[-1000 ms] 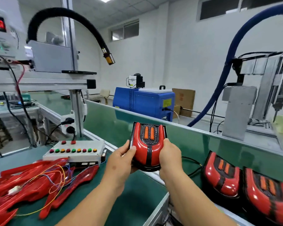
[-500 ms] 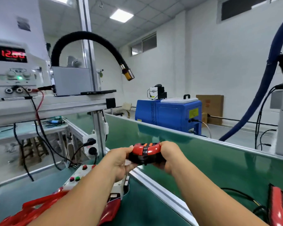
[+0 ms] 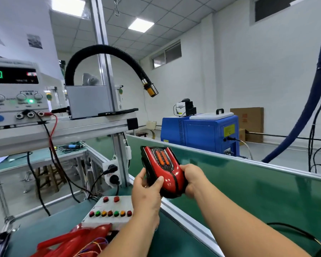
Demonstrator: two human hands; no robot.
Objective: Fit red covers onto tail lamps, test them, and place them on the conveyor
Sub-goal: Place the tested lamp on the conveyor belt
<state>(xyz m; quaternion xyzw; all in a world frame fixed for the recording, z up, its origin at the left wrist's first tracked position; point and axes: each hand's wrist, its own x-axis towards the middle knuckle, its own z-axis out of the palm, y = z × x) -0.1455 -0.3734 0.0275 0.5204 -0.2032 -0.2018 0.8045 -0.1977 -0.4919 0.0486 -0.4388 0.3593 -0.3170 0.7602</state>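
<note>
The left hand [image 3: 146, 193] and right hand [image 3: 193, 178] grip the tail lamp [image 3: 161, 164] from either side, the left thumb on its red cover [image 3: 168, 178]. The lamp hangs tilted just above the near rail [image 3: 185, 217], long axis pointing away. The conveyor [image 3: 248, 191] lies beyond the rail, on the right hand's side.

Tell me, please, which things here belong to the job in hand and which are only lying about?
Belong to the job: the tail lamp, held by the left hand and the right hand; the red covers; the button box; the conveyor; probably the power supply.

Only lying about: the blue machine; the cardboard box; the black hose.
</note>
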